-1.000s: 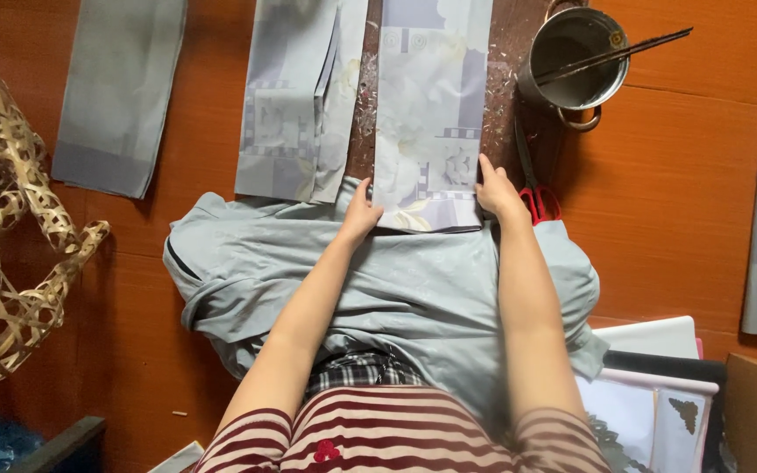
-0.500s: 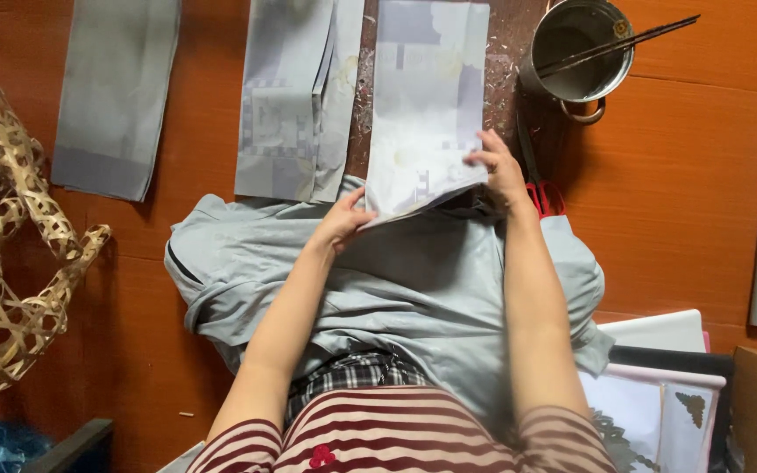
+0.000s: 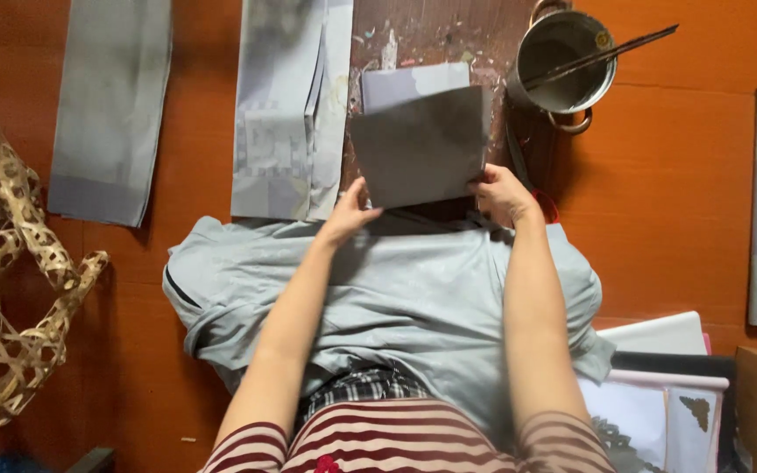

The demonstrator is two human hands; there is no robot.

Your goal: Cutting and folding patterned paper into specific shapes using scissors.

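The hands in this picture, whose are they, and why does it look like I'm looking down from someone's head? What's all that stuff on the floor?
A person wears a camera on their head, so you look down on their own arms. The left hand and right hand each hold a side of a grey paper sheet, lifting its near edge. Beneath it lies a stained board. A grey cloth covers the lap. On the orange floor lie more paper strips, a metal pot with a stick across it, and a woven bamboo frame.

Grey paper sheet [image 3: 420, 144] in both hands' grip above grey cloth [image 3: 396, 298].
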